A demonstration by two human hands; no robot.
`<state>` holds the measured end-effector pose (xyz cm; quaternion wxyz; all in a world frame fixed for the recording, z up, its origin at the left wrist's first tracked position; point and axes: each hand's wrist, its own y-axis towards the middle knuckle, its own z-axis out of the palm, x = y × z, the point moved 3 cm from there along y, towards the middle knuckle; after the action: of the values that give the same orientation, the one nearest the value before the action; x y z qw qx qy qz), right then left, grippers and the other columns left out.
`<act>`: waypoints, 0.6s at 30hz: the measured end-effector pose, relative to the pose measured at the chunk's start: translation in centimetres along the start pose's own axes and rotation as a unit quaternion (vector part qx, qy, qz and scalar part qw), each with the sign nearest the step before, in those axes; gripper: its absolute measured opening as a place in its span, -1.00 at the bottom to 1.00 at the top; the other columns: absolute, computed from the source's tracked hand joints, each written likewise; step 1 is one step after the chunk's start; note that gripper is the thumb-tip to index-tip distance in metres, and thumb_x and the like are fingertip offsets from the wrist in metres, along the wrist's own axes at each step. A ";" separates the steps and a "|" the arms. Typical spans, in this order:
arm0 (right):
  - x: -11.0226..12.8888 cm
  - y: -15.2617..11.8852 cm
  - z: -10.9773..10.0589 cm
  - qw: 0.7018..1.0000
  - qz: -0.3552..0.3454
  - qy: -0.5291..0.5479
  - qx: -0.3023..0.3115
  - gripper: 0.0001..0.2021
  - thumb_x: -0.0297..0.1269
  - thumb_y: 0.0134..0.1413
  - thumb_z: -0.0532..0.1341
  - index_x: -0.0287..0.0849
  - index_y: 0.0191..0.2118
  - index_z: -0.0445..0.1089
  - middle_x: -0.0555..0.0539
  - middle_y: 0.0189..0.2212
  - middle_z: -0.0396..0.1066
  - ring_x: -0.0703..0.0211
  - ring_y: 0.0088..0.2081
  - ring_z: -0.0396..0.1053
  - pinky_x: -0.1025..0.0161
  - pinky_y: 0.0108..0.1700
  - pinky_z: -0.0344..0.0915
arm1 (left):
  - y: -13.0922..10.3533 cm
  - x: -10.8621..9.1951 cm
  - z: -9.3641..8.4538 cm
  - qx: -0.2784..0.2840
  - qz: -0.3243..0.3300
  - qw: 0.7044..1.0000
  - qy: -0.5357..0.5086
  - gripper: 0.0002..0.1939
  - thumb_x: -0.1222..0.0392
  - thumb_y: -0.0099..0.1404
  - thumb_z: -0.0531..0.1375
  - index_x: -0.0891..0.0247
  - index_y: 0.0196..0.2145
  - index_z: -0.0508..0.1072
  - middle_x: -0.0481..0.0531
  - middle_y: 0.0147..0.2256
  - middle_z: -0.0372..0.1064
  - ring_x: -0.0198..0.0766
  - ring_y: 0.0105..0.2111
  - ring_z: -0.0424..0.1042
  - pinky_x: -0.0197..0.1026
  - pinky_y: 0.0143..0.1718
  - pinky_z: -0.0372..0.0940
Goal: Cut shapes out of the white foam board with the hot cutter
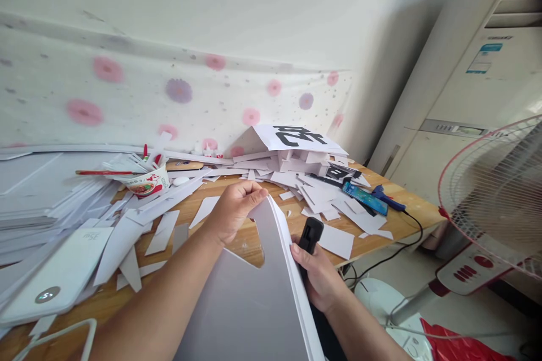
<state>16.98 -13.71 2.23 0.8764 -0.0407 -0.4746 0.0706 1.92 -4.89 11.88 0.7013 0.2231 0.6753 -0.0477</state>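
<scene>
My left hand (237, 208) pinches the top corner of a large, folded white card sheet (245, 310) standing in front of me. The sheet has a notch cut out of its upper edge, and wood shows through it. My right hand (317, 276) is closed round a black stapler-like tool (311, 234) at the sheet's right edge; the tool's lower part is hidden by my hand. My right thumb lies close to the card's edge. White offcuts (163, 231) lie on the wooden table (186, 251) beyond my hands.
Stacked white sheets (34, 192), a white power bank (55, 276) and a paper bowl (148, 180) of tools are at left. A white structure with black markings (296, 138), a phone (365, 197) and a blue glue gun (389, 198) are farther right. A fan (495, 197) stands beside the table.
</scene>
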 end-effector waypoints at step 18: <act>6.9 5.8 3.6 0.933 -0.187 -0.302 0.058 -0.61 0.05 -0.13 0.39 -0.23 -0.46 0.41 0.07 -0.62 0.17 0.33 -0.55 0.09 0.32 -0.51 0.01 | 0.4 0.9 0.1 -0.013 -0.041 0.996 0.083 -0.57 -0.22 0.04 0.25 0.25 -0.50 0.36 -0.09 -0.56 0.25 -0.32 -0.54 0.28 -0.32 -0.62 0.22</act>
<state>17.21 -6.81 9.06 0.6896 0.1233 -0.7112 -0.0586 2.26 -4.33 11.12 0.6429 0.1895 0.7406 -0.0485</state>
